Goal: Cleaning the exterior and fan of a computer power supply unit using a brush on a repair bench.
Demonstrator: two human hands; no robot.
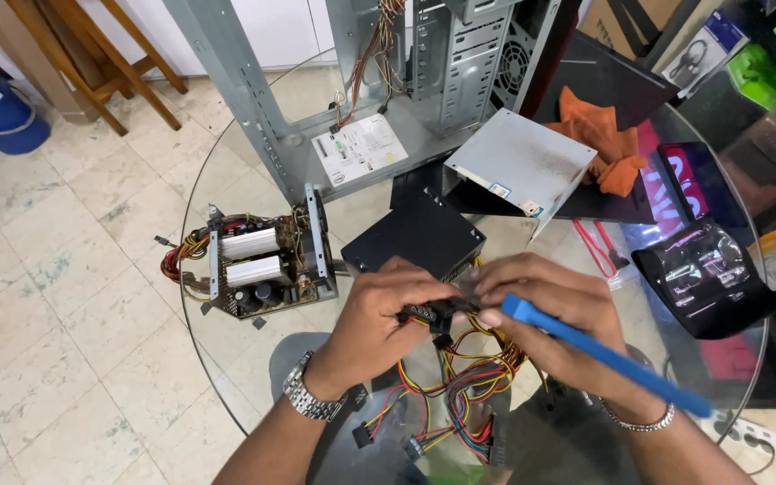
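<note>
Two hands meet on one small black plastic power connector (426, 313), held just in front of the closed black metal power-supply box (415, 235). The left hand (379, 319) pinches the connector; the right hand (545, 310) pinches its other end with a long blue plastic pry tool (604, 355) tucked under the fingers. That tool could slip and gouge the plug, or a hard tug might tear a wire. Below the box hangs a tangled red, yellow and black wire bundle (460, 395).
</note>
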